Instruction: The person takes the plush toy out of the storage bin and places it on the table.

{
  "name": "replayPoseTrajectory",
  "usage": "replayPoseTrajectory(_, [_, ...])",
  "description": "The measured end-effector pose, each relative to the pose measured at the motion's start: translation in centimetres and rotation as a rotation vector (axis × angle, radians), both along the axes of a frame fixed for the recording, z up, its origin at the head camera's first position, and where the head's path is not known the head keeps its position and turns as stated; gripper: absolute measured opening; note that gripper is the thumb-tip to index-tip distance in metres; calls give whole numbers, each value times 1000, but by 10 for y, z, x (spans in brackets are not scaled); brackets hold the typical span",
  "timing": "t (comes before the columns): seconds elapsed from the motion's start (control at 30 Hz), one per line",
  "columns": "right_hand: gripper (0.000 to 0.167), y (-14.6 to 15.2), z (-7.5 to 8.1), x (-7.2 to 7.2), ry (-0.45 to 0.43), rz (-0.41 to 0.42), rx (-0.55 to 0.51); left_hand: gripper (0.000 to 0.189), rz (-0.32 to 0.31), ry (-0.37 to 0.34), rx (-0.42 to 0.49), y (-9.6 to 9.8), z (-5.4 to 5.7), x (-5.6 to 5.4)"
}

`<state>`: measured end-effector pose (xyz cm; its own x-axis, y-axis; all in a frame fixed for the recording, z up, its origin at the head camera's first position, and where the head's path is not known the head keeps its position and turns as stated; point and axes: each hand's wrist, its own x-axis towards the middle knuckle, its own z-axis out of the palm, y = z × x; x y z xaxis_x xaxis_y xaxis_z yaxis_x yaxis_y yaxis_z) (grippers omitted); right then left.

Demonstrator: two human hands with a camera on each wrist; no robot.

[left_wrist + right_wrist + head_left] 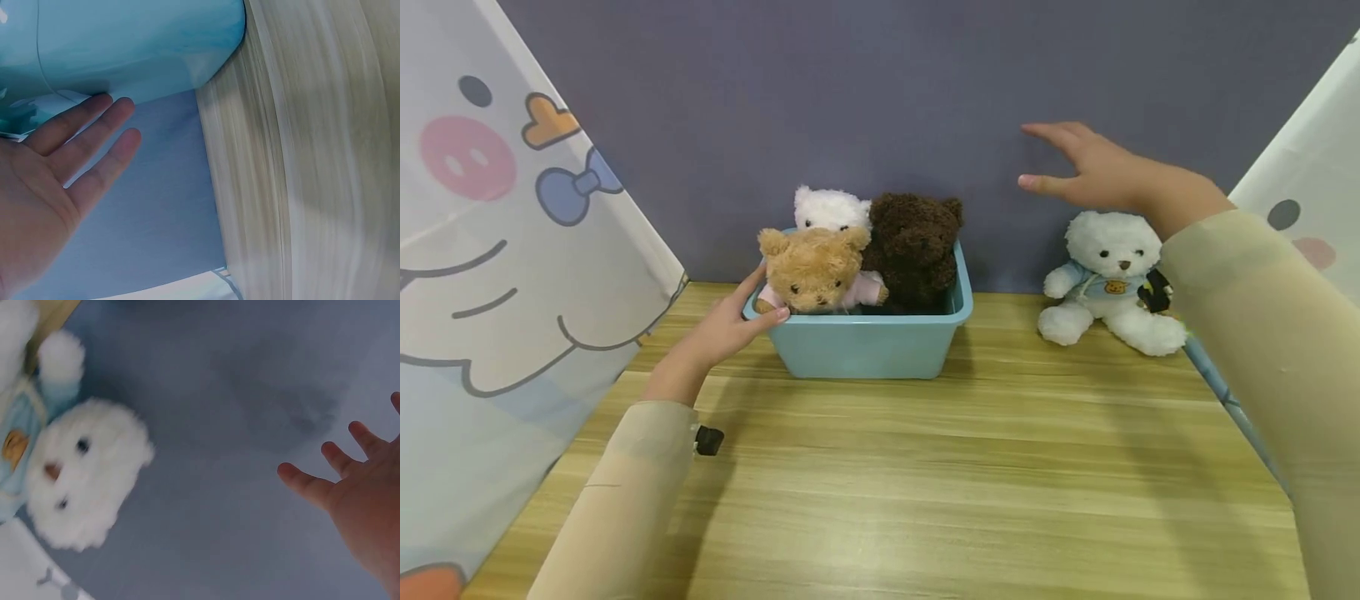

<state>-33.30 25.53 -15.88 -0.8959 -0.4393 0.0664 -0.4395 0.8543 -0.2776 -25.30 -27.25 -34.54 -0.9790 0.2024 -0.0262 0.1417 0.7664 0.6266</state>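
My left hand (726, 329) rests at the left end of a light blue plastic bin (865, 350). Its thumb touches the rim near the front corner. The left wrist view shows straight, spread fingers (84, 137) by the bin's outer wall (144, 56). Inside the bin are a tan teddy bear (815, 271) in pink, a dark brown teddy bear (913, 237) and a white teddy bear (831, 208), partly hidden behind the tan one. My right hand (1093, 167) hovers with fingers extended, holding nothing, above and left of another white teddy bear (1108, 250) in a blue top.
The bin and the seated bear stand on a wood-grain table (985, 467) against a grey-blue backdrop (925, 92). Printed cartoon sheets (512, 275) hang on both sides. A small black object (1157, 292) sits beside the seated bear, partly covered by the right sleeve.
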Motion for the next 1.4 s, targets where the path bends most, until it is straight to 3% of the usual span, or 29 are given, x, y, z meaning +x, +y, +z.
replayPoseTrajectory(0.5, [86,-103,-9,5,-46,232,-43,93,14,13,162,9,-4,5])
replayPoseTrajectory(0.97, [85,-152,-21,12,-69,291,29,93,10,15,221,15,-6,4])
replayPoseTrajectory(1.4, [89,-197,-38,16,-104,398,95,93,14,6,247,12,-8,4])
